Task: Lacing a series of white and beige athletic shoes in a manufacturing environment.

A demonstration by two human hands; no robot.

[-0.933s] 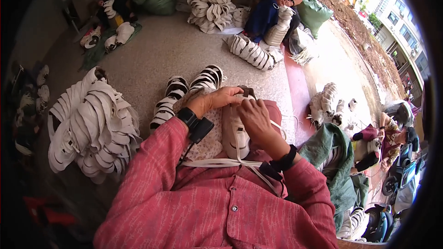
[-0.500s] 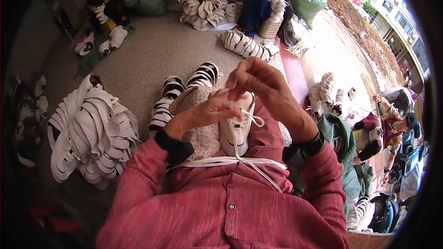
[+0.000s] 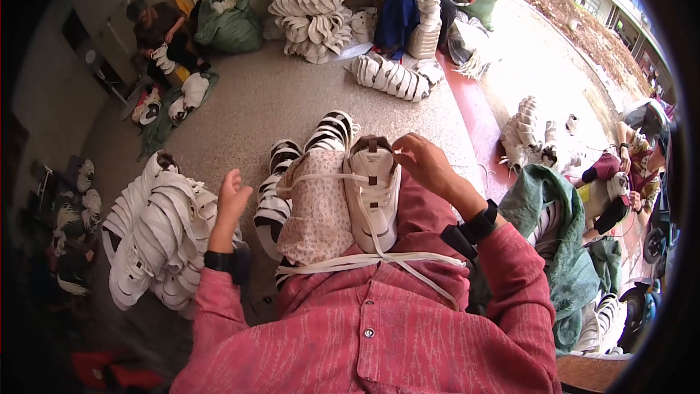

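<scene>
A white shoe (image 3: 373,201) lies toe-toward-me on my lap, beside a pale floral cloth (image 3: 318,211) over my left knee. My right hand (image 3: 426,164) pinches the shoe's far edge by its tongue. Out to the left my left hand (image 3: 232,193) is raised over the floor, fingers loosely curled; nothing shows in it, and I cannot tell whether it holds a thread. White laces (image 3: 364,259) cross my lap and red shirt. Both wrists carry black bands.
A heap of white shoe uppers (image 3: 153,241) lies at my left. Black-and-white striped shoes (image 3: 329,131) stand just beyond my knees. More white piles (image 3: 313,14) and green sacks (image 3: 226,18) sit at the back, where other people (image 3: 157,29) work. A green cloth (image 3: 554,211) lies at my right.
Both hands were together above the shoe. My left hand has swung out and down to the left, while my right hand has dropped onto the shoe's far edge.
</scene>
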